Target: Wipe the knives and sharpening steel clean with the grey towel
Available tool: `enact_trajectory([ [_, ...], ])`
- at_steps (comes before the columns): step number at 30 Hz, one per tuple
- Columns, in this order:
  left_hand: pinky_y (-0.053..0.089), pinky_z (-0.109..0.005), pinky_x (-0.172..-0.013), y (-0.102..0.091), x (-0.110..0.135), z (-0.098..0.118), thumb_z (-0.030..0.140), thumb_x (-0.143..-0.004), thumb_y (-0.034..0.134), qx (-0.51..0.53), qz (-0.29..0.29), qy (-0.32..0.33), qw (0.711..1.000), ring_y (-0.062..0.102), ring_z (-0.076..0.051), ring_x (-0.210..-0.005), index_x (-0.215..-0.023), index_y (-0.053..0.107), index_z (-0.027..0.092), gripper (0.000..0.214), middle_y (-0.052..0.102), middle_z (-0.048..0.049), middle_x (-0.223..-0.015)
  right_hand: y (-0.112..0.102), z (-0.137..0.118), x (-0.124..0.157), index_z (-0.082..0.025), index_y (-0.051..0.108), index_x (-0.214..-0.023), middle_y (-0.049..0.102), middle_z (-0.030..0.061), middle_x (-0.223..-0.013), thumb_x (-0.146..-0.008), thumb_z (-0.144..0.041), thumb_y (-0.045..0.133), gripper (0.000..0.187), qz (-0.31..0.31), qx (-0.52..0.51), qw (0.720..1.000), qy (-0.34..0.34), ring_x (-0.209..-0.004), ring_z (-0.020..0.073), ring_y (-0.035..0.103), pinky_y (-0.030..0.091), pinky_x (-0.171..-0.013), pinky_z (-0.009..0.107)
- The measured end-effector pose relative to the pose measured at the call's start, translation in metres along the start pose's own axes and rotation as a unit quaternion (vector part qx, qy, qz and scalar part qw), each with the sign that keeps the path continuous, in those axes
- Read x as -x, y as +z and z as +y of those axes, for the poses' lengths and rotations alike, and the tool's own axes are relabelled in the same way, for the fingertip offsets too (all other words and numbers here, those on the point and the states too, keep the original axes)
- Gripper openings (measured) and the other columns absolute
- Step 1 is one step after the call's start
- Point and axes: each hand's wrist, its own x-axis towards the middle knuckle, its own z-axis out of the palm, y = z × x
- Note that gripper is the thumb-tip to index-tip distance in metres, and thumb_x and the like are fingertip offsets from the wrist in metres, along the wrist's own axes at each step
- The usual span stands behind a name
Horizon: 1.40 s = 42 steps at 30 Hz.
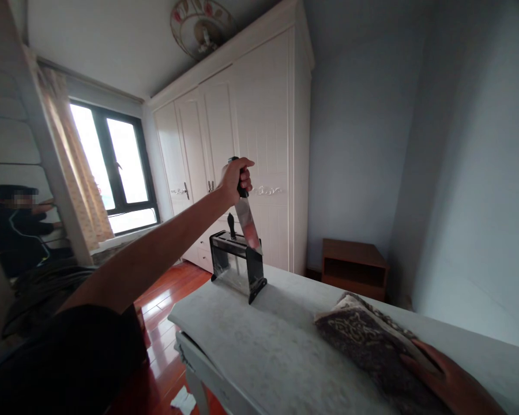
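My left hand [237, 177] is stretched out, its fingers wrapped round the black handle of a kitchen knife [247, 223]. The wide blade points down, its tip at the right end of a black-framed, clear-sided knife holder [230, 270]; I cannot tell whether the tip is in a slot. Another knife [231, 225] stands upright in the holder, only its dark handle showing well. At the lower right, my right hand [445, 374] grips a folded dark cloth [358, 340] with a pale swirl pattern. Part of that hand is out of frame.
Both things rest on a long pale table [281, 328]. Beyond it stand a white wardrobe [263, 127] and a low brown cabinet [352, 262]. Another person [17, 230] in dark clothes is at the far left. A white scrap [184, 400] lies on the reddish floor.
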Motion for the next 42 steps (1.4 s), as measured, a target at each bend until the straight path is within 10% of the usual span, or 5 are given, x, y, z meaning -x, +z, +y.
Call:
enact_trajectory([
  [8, 0.019, -0.022, -0.033, 0.032, 0.039, -0.024, 0.022, -0.082, 0.056, 0.077, -0.105, -0.014, 0.991, 0.022, -0.005, -0.028, -0.059, 0.035, 0.022, 0.032, 0.022, 0.0106, -0.038, -0.009, -0.01, 0.006, -0.019, 0.066, -0.117, 0.068, 0.0131, -0.124, -0.069, -0.079, 0.049, 0.078, -0.06, -0.008, 0.997, 0.043, -0.116, 0.0372, 0.062, 0.048, -0.101, 0.047],
  [19, 0.02, -0.02, -0.031, 0.057, 0.072, -0.111, 0.022, -0.075, 0.057, 0.237, -0.022, -0.13, 0.963, 0.021, -0.003, -0.029, -0.058, 0.034, 0.021, 0.029, 0.025, 0.0106, -0.039, -0.027, -0.046, 0.017, -0.017, 0.068, -0.111, 0.068, 0.0156, -0.122, -0.08, -0.064, 0.049, 0.06, -0.071, 0.009, 0.997, 0.02, -0.115, 0.0359, 0.062, 0.045, -0.101, 0.048],
  [28, 0.021, -0.021, -0.033, 0.06, 0.093, -0.171, 0.033, -0.083, 0.054, 0.286, -0.039, -0.149, 0.946, 0.018, -0.004, -0.03, -0.052, 0.031, 0.021, 0.04, 0.021, 0.0085, -0.039, -0.032, -0.049, 0.019, -0.024, 0.064, -0.075, 0.065, 0.0041, -0.079, -0.088, -0.053, 0.051, 0.034, -0.055, 0.023, 0.997, -0.041, -0.08, 0.0256, 0.063, 0.048, -0.075, 0.036],
  [36, 0.022, -0.024, -0.035, 0.058, 0.11, -0.227, 0.044, -0.083, 0.046, 0.269, -0.039, -0.16, 0.949, 0.016, -0.006, -0.03, -0.051, 0.025, 0.021, 0.044, 0.017, 0.0074, -0.04, -0.037, -0.055, 0.021, -0.023, 0.062, -0.086, 0.059, 0.0106, -0.121, -0.089, -0.045, 0.053, 0.024, -0.031, -0.035, 0.995, -0.088, -0.116, 0.0276, 0.055, 0.041, -0.102, 0.044],
  [42, 0.022, -0.021, -0.034, 0.054, 0.106, -0.257, 0.028, -0.073, 0.047, 0.388, -0.017, -0.207, 0.898, 0.018, -0.004, -0.029, -0.05, 0.028, 0.021, 0.031, 0.019, 0.0077, -0.039, -0.049, -0.076, 0.023, -0.021, 0.065, -0.088, 0.063, 0.0087, -0.106, -0.087, -0.054, 0.058, 0.033, 0.02, -0.125, 0.99, -0.064, -0.106, 0.026, 0.057, 0.043, -0.098, 0.039],
])
